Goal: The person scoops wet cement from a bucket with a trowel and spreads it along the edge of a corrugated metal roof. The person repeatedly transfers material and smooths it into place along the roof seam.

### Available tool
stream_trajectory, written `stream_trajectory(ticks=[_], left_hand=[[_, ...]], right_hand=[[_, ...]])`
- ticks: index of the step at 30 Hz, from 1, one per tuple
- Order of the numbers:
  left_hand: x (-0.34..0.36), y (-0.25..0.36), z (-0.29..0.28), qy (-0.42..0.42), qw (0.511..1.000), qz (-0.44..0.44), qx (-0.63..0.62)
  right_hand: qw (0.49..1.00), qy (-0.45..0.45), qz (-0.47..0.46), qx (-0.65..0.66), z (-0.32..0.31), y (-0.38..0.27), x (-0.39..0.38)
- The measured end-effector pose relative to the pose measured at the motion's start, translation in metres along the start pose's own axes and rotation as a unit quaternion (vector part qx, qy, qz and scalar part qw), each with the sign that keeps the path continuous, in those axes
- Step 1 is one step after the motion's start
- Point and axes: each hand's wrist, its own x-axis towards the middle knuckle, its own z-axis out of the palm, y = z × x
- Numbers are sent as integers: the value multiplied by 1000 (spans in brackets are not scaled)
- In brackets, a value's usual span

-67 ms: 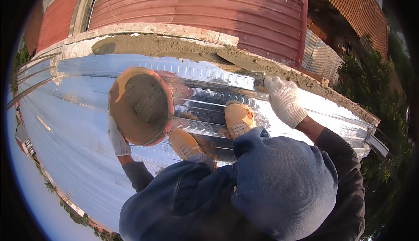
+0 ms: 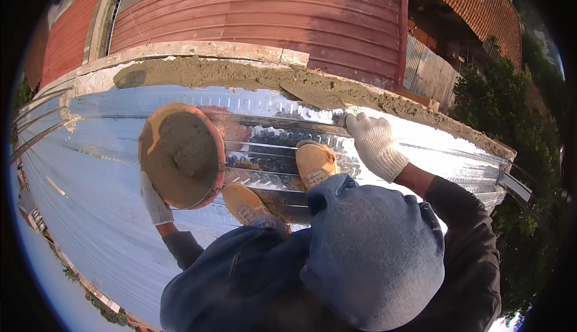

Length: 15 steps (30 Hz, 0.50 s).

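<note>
My left hand (image 2: 155, 202), in a white knit glove, grips the lower rim of a round orange pan (image 2: 150, 151) that holds grey mortar (image 2: 186, 148). It holds the pan tilted over the shiny corrugated metal roof sheet (image 2: 90, 199). My right hand (image 2: 375, 142), also gloved, is closed on a trowel (image 2: 338, 117). The trowel's blade rests on the wet mortar bed (image 2: 252, 73) that runs along the top of the wall at the sheet's far edge. My two tan boots (image 2: 315, 163) stand on the sheet's ribs between the hands, below my bent knees in blue trousers.
Beyond the mortar strip lies a red corrugated roof (image 2: 270, 13), with a tiled roof (image 2: 481, 1) further right. Trees (image 2: 511, 109) stand past the right end of the sheet, where it drops off. At the left the sheet slopes down to open air.
My right hand has slid slightly left along the mortar bed. My left hand still holds the pan.
</note>
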Motion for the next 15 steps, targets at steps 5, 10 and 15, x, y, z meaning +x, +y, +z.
stream_trajectory(ticks=[5, 10, 15], left_hand=[[-11, 4, -9, -2, 1000, 11, 4], [-4, 1, 16, 55, 998, 0, 9], [6, -3, 18, 47, 999, 5, 16]], right_hand=[[996, 43, -25, 69, -17, 14, -53], [989, 123, 21, 75, 16, 39, -65], [992, 79, 80, 61, 39, 83, -80]])
